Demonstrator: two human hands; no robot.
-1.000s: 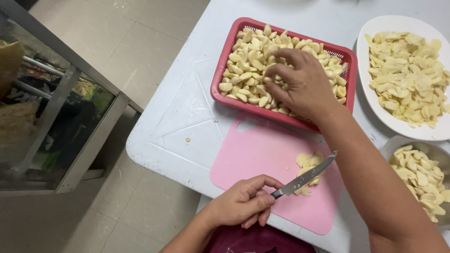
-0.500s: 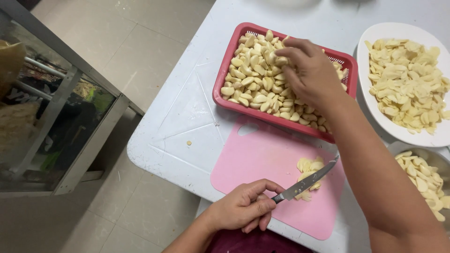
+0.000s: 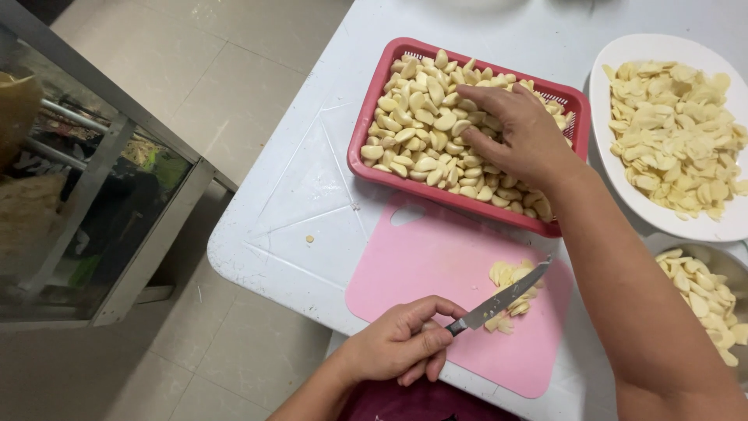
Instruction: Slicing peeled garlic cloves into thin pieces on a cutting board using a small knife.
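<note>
A pale tiled floor (image 3: 234, 86) runs along the left, where a metal-framed glass cabinet (image 3: 86, 187) stands, and a white tabletop (image 3: 296, 203) fills the rest of the view. On it sits a red plastic basket (image 3: 371, 117) heaped with peeled garlic cloves (image 3: 425, 129). Just below the basket, with its upper edge tucked under the basket's near rim, lies a pink cutting board (image 3: 421, 265) bearing a small pile of garlic slices (image 3: 510, 284) near its right side.

The right hand (image 3: 518, 132) reaches in from the lower right, forearm crossing over the board's right edge, palm down over the right half of the basket. Its fingers are curled loosely and spread a little, the fingertips (image 3: 475, 97) pressing into the cloves; whether a clove is pinched between them cannot be told.

The left hand (image 3: 401, 343) rests at the board's lower edge, closed firmly around the dark handle of a small knife (image 3: 499, 300). The blade slants up to the right, its tip lying across the pile of slices, well apart from the basket.

To the right, a white plate (image 3: 604, 117) holds many sliced garlic pieces, and below it a bowl (image 3: 709, 253) at the frame's edge holds more. A few crumbs lie on the bare tabletop left of the board.
</note>
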